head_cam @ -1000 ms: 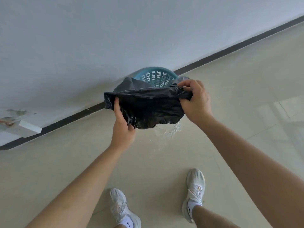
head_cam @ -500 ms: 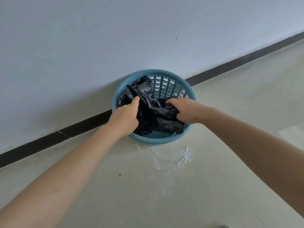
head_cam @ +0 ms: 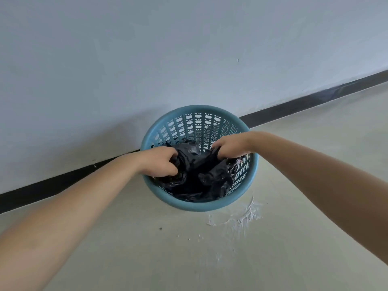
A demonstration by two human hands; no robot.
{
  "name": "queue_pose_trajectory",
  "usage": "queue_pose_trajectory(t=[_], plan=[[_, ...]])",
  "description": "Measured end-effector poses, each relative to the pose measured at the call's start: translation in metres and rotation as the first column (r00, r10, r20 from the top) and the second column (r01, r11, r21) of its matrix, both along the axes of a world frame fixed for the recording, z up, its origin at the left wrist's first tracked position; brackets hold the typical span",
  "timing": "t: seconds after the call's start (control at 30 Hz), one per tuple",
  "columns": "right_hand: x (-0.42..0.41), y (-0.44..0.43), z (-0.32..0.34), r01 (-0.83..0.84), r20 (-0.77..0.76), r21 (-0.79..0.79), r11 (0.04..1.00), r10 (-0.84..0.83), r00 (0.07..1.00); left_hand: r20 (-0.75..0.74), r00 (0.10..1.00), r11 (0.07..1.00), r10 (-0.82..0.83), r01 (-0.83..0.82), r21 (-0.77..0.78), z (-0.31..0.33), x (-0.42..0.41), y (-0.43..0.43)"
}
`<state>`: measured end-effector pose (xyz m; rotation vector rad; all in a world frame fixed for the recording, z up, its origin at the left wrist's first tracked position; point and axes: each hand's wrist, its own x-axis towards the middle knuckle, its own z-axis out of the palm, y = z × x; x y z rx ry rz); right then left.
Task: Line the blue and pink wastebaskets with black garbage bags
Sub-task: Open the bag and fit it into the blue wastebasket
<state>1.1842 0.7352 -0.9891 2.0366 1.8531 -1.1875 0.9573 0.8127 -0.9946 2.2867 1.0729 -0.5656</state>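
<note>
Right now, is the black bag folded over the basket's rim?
No, the black bag sits crumpled inside the blue basket, its rim bare.

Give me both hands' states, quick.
Left hand: closed on the black garbage bag.
Right hand: closed on the same bag, inside the blue wastebasket.

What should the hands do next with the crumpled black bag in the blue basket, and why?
Probably lift the bag's edge up and fold it over the rim. The black bag lies bunched inside the blue basket, whose rim is bare all round. The left hand and right hand each pinch the plastic already.
</note>
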Motion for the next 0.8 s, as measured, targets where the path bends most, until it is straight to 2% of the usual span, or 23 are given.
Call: queue_pose_trajectory(t=[0.1,0.17,0.27,0.37,0.43,0.5,0.57,0.7,0.8], plan=[[0.001,-0.006,-0.007,-0.019,-0.054,0.029,0.999,0.020,0.998,0.281,0.953,0.985,0.115,-0.147,0.094,0.001,-0.006,0.002],[0.003,-0.011,-0.005,0.008,-0.008,0.077,0.997,-0.007,1.000,0.426,0.899,0.942,0.103,-0.225,0.248,0.002,-0.001,0.003],[0.013,-0.013,0.005,0.102,0.122,0.316,0.943,-0.148,0.981,0.542,0.840,0.832,0.019,-0.313,0.457,0.018,0.003,0.008],[0.022,-0.014,0.011,0.196,0.199,0.613,0.765,-0.391,0.899,0.545,0.838,0.809,0.023,-0.336,0.482,0.029,0.000,0.022],[0.028,-0.016,0.017,0.089,0.288,0.753,0.652,-0.448,0.846,0.543,0.837,0.791,0.065,-0.375,0.484,0.031,-0.001,0.032],[0.035,-0.020,0.023,-0.160,0.387,0.833,0.530,-0.350,0.853,0.558,0.824,0.777,0.098,-0.414,0.475,0.028,-0.001,0.038],[0.037,-0.015,0.028,-0.362,0.485,0.819,0.445,-0.200,0.851,0.569,0.815,0.758,0.107,-0.438,0.484,0.023,-0.003,0.048],[0.028,-0.015,0.021,-0.529,0.629,0.705,0.473,-0.071,0.774,0.549,0.828,0.742,0.111,-0.437,0.509,0.006,-0.005,0.051],[0.024,-0.009,0.019,-0.589,0.661,0.662,0.464,0.010,0.750,0.485,0.866,0.722,0.121,-0.413,0.556,-0.002,-0.003,0.053]])
